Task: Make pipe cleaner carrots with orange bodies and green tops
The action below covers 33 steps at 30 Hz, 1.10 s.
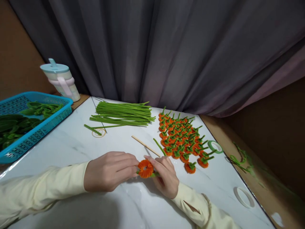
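A fuzzy orange pipe-cleaner ring (148,173) is held up between my two hands, just above the marble-patterned table. My left hand (109,171) is closed, its fingertips pinching the ring's left edge, where a bit of green shows. On the other side my right hand (165,175) pinches a green pipe cleaner (159,146); one length sticks out above the fingers and green shows beside the ring. Whether both green parts are one piece is hidden by the fingers. Behind the right hand lies a thin wooden stick (145,145).
Several orange pumpkin-like pieces (190,167) with green stems stand at right. Green pipe cleaners (124,111) lie in a bundle behind, near rubber bands (98,136). Tape rolls (215,147) are right; a blue basket (47,122) of green pieces and a tumbler (62,81) are left.
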Each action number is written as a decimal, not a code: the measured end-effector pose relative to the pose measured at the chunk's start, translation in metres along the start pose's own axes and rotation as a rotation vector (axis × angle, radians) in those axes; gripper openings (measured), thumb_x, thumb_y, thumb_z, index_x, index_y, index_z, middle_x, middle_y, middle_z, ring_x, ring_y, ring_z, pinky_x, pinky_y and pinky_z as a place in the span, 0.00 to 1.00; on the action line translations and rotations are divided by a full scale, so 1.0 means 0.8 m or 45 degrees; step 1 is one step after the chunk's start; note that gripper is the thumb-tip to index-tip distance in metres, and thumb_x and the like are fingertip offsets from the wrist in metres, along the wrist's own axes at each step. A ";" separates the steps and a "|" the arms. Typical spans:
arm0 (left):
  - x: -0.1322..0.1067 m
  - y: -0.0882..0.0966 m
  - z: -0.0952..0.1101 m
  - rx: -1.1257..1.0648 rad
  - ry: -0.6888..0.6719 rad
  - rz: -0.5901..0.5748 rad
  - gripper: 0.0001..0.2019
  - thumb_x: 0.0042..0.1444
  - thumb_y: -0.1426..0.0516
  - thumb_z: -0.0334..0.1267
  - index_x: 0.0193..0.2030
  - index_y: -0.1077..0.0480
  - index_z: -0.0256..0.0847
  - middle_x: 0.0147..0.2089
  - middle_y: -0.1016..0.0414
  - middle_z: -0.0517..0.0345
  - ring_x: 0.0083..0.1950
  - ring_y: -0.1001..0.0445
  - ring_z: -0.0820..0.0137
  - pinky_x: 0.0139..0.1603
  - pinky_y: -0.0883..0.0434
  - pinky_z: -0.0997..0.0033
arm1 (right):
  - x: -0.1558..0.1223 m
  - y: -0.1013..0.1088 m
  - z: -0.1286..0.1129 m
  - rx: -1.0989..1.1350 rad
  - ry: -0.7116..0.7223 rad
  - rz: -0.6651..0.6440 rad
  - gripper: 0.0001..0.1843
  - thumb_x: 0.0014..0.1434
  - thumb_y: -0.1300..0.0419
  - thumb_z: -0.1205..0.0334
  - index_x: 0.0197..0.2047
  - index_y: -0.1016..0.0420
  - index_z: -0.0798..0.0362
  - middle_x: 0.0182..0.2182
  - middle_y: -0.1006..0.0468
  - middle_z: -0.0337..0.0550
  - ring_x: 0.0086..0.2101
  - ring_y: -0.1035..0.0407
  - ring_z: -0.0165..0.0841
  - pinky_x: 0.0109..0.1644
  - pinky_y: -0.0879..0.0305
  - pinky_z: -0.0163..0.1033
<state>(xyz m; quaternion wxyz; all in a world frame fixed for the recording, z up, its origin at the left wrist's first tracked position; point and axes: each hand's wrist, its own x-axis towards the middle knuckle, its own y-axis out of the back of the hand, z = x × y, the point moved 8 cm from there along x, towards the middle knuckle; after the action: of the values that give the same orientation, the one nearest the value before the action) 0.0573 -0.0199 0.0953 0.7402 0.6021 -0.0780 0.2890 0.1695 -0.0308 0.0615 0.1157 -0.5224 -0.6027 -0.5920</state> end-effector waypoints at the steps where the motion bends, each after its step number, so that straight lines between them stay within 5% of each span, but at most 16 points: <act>1: 0.000 0.000 0.000 0.013 -0.015 -0.008 0.11 0.58 0.51 0.30 0.37 0.28 0.39 0.36 0.22 0.48 0.40 0.25 0.65 0.41 0.28 0.69 | 0.000 0.000 0.000 -0.005 0.012 0.005 0.24 0.62 0.54 0.68 0.62 0.48 0.55 0.43 0.25 0.53 0.34 0.33 0.36 0.33 0.38 0.41; 5: -0.001 -0.001 -0.008 0.007 0.026 -0.031 0.10 0.58 0.50 0.31 0.40 0.29 0.37 0.43 0.24 0.45 0.45 0.27 0.63 0.45 0.29 0.65 | -0.003 -0.001 0.003 -0.036 0.000 0.033 0.23 0.61 0.53 0.68 0.60 0.44 0.55 0.40 0.24 0.51 0.32 0.34 0.35 0.32 0.40 0.41; 8: -0.002 -0.002 -0.021 -0.271 0.177 -0.031 0.10 0.59 0.52 0.31 0.40 0.30 0.37 0.47 0.27 0.45 0.47 0.29 0.65 0.49 0.32 0.67 | -0.004 -0.002 0.007 -0.056 -0.052 0.045 0.21 0.60 0.52 0.68 0.58 0.42 0.54 0.36 0.24 0.49 0.30 0.34 0.34 0.31 0.40 0.40; 16: -0.019 -0.036 -0.079 -1.258 0.951 0.006 0.12 0.57 0.48 0.40 0.29 0.30 0.35 0.32 0.27 0.55 0.33 0.30 0.73 0.37 0.32 0.75 | -0.005 0.002 0.009 -0.017 -0.111 0.164 0.24 0.59 0.45 0.64 0.58 0.45 0.53 0.35 0.23 0.48 0.28 0.32 0.33 0.31 0.36 0.38; 20: -0.027 -0.055 -0.088 -1.630 1.178 0.038 0.11 0.52 0.44 0.42 0.29 0.29 0.33 0.29 0.28 0.56 0.29 0.30 0.73 0.34 0.32 0.73 | -0.008 0.001 0.014 -0.036 -0.190 0.125 0.19 0.61 0.49 0.62 0.56 0.41 0.52 0.31 0.23 0.45 0.27 0.30 0.33 0.31 0.34 0.37; 28: -0.036 -0.063 -0.096 -1.829 1.297 0.174 0.11 0.48 0.40 0.40 0.31 0.28 0.31 0.30 0.27 0.53 0.30 0.31 0.73 0.34 0.32 0.75 | -0.010 -0.005 0.020 0.115 -0.307 0.056 0.14 0.61 0.52 0.67 0.50 0.35 0.53 0.29 0.24 0.45 0.29 0.29 0.33 0.32 0.34 0.36; 33: -0.033 -0.063 -0.095 -1.783 1.241 0.159 0.11 0.49 0.40 0.41 0.30 0.28 0.31 0.30 0.27 0.54 0.30 0.31 0.74 0.33 0.33 0.75 | -0.013 -0.030 0.039 0.584 -0.756 -0.151 0.10 0.62 0.51 0.61 0.44 0.34 0.54 0.24 0.27 0.40 0.24 0.35 0.29 0.27 0.39 0.33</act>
<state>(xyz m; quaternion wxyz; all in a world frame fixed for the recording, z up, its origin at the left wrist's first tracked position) 0.0440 0.0366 0.0205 0.8751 -0.1909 0.0554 0.4413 0.1704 -0.0039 0.0310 0.0156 -0.5959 -0.7561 -0.2702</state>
